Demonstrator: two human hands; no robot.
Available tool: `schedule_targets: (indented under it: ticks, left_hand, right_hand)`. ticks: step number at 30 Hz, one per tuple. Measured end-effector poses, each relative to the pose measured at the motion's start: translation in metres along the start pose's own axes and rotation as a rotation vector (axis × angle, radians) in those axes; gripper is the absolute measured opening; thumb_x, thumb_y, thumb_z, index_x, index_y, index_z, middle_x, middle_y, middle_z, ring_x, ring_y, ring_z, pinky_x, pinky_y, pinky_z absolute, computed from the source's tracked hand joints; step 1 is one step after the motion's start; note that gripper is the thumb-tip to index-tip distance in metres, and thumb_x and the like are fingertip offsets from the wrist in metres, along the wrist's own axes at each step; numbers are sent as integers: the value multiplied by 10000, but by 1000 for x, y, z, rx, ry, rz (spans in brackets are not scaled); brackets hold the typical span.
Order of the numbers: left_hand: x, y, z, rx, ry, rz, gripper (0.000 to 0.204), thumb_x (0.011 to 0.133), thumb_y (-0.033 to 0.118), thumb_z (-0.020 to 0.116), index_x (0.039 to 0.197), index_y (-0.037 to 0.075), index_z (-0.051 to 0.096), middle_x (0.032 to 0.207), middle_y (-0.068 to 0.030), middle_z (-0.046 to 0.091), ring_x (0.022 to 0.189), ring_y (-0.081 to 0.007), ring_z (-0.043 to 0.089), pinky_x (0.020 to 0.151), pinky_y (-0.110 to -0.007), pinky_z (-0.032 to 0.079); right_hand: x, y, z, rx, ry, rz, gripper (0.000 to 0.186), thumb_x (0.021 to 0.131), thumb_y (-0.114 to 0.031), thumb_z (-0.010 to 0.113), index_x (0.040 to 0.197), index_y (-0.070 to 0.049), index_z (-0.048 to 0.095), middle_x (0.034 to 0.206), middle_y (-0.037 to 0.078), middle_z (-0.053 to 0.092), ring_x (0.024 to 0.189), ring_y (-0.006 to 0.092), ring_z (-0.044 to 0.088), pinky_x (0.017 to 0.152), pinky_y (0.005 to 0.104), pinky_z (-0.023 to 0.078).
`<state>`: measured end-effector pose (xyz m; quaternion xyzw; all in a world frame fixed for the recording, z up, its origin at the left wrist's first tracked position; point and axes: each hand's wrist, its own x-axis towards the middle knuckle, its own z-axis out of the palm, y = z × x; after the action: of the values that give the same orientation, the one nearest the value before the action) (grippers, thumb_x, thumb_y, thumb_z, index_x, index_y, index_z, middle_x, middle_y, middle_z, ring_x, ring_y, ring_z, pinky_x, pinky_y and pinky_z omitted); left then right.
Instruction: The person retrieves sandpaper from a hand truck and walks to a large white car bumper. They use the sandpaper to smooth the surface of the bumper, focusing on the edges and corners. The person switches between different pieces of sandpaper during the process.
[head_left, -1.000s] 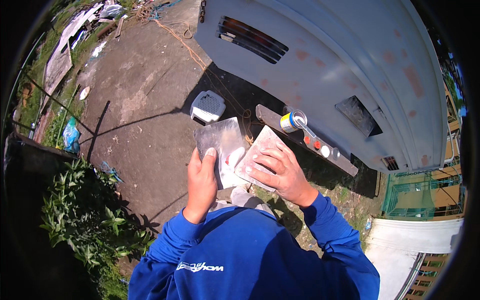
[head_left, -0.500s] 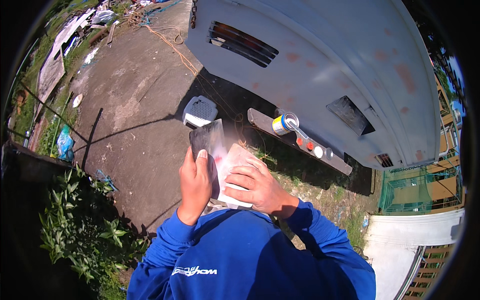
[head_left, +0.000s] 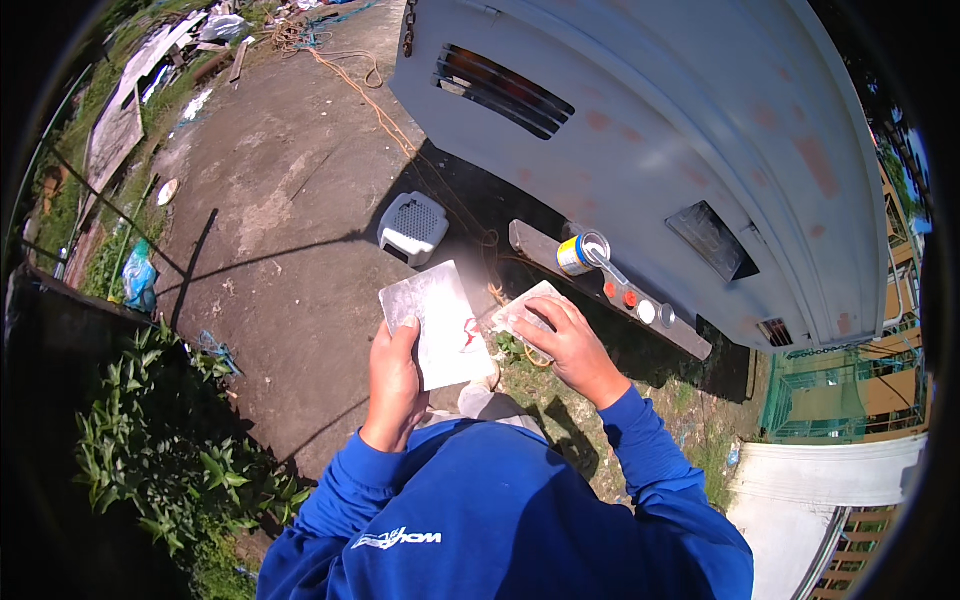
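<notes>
In front of my body my left hand (head_left: pixel 395 375) is closed on a flat metallic plate (head_left: pixel 425 305), its thumb on the top face, which carries a pale, glaring patch and a red streak (head_left: pixel 468 335). To its right my right hand (head_left: pixel 565 345) grips a smaller, pale, flat plate (head_left: pixel 525 305), fingers curled over its top. The two plates are held apart. Beyond them a plank (head_left: pixel 530 240) bears an open can (head_left: pixel 575 256) with a pale tool across it, small red items (head_left: pixel 629 298), a white disc (head_left: pixel 646 313) and a small round container (head_left: pixel 667 316).
A grey painted structure (head_left: pixel 640 150) with rusty patches leans over the plank at upper right. A grey plastic stool (head_left: pixel 412 222) stands on the concrete, orange rope (head_left: pixel 372 110) nearby. A leafy bush (head_left: pixel 150 440) is at lower left, debris (head_left: pixel 120 140) at upper left, green netting (head_left: pixel 810 395) at right.
The smaller plate overlapped the larger one and now is separated from it, moved right in my right hand. The larger plate lies flatter, showing more of its top face.
</notes>
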<state>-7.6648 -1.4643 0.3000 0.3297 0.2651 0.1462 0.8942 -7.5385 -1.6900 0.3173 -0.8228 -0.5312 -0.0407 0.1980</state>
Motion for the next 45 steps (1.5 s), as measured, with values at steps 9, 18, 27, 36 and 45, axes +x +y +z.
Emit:
schedule_targets:
  ticks: [9,18,27,36,45]
  left_hand:
    - [-6,14,-3,422,-14,236,276,1050,149,503,1264,-23,535,1098,-70,650,957,-111,626,849,-271,522]
    - [-4,8,9,681,-125,293,303,1071,152,469,1292,-32,565,1098,-34,639,924,-85,574,826,-241,477]
    - [8,4,11,356,8,391,285,1076,158,450,1273,-24,548,1118,-89,656,984,-127,601,885,-284,480]
    - [2,3,-3,80,-27,28,318,1016,132,511,1290,-29,503,1154,-133,663,996,-204,685,885,-349,565]
    - [-1,17,11,269,-72,214,269,1035,123,500,1254,-29,535,1120,-86,656,976,-147,650,872,-292,530]
  right_hand:
    - [32,-34,-35,-10,110,-212,430,813,-180,697,1234,-263,679,1202,-8,623,1186,243,583,1117,559,382]
    - [22,-48,-4,91,48,-159,319,828,-163,657,1133,-226,723,1192,-15,645,1195,214,576,1109,560,380]
    - [19,-71,-31,321,123,-133,476,880,-133,637,1340,-249,596,1349,106,513,1294,322,507,1113,574,384]
    - [0,3,-8,-8,129,-43,462,848,-127,693,1292,-241,639,1299,84,569,1252,318,543,1082,550,420]
    - [28,-39,-19,9,93,-203,357,850,-203,630,1195,-273,693,1212,-7,612,1206,232,565,1099,573,396]
